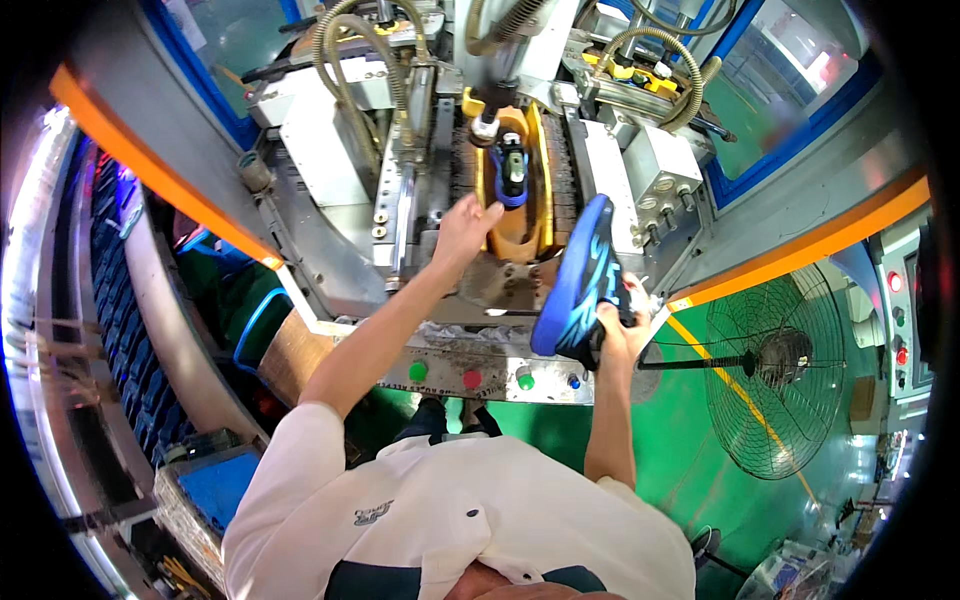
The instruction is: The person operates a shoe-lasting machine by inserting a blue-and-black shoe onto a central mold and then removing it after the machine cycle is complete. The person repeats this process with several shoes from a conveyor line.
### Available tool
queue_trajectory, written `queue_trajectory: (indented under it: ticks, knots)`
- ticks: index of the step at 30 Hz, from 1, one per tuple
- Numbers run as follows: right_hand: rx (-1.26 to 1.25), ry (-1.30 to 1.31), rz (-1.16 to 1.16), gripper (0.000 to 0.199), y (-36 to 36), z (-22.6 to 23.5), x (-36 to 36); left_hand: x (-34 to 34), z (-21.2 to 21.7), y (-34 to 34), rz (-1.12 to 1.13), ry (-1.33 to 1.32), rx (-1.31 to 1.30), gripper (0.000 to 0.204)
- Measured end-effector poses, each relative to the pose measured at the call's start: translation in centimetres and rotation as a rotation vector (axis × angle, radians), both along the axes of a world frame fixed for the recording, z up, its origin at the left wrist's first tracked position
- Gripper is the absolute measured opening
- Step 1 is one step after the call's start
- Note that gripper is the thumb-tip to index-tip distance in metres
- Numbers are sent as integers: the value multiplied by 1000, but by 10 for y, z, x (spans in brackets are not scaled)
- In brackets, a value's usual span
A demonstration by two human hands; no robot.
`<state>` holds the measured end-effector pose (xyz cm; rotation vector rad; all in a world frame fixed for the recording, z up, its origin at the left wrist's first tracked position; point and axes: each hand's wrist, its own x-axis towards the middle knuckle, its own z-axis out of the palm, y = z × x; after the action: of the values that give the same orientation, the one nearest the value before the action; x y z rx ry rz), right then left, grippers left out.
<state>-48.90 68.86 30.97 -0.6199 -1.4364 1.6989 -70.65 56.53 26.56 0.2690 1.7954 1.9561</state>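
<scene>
My right hand (622, 325) grips a blue shoe (577, 280) by its heel end, sole turned toward me, held upright at the right of the machine. My left hand (465, 228) reaches forward to the yellow mould cradle (528, 200) in the middle of the machine, fingers resting on its left edge. Inside the cradle sits a blue and black part (512, 170) under a metal press head (487, 125).
A grey control panel (480, 378) with green and red buttons runs along the machine front. A floor fan (775, 370) stands right on the green floor. Orange-edged guards (800, 250) flank the machine. A blue crate (215, 485) sits lower left.
</scene>
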Motion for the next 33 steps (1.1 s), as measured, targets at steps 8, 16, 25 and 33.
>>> queue_trajectory:
  ticks: [8, 16, 25, 33]
  knots:
    - [179, -223, -320, 53, 11, 20, 17, -122, -62, 98, 60, 260, -763, 78]
    - [398, -574, -151, 51, 88, 43, -152, -85, -10, -27, -54, -438, 276, 31]
    - [797, -1123, 56, 63, 41, -58, -355, 91, 80, -271, 442, -419, -142, 71]
    - [900, -1102, 86, 70, 9, -84, -357, 247, 58, -333, 1358, -316, 49, 55]
